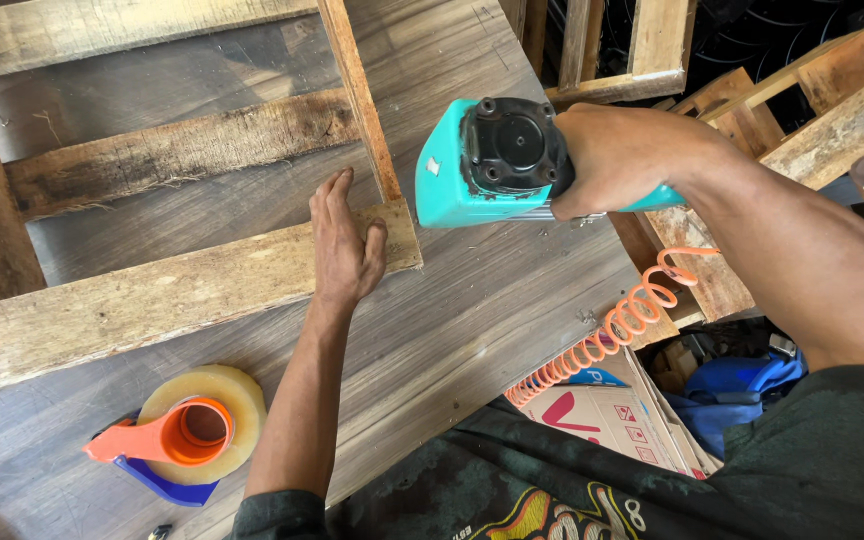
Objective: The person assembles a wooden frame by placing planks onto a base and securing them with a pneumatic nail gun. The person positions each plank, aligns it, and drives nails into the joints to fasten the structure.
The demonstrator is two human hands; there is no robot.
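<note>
The right hand (pixel 617 160) was clamped around the heavy-looking nail gun (pixel 487 165) while the left hand (pixel 344 245), fingers together, pressed flat on the stiff, rough wooden frame (pixel 152 300).

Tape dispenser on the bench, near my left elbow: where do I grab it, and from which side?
Take the tape dispenser by its orange handle, probably from the left: the handle juts out that way, clear of the roll, while the left hand lies flat on the plank.

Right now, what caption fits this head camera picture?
Left hand flat on wooden frame, right hand gripping turquoise nail gun.
</note>
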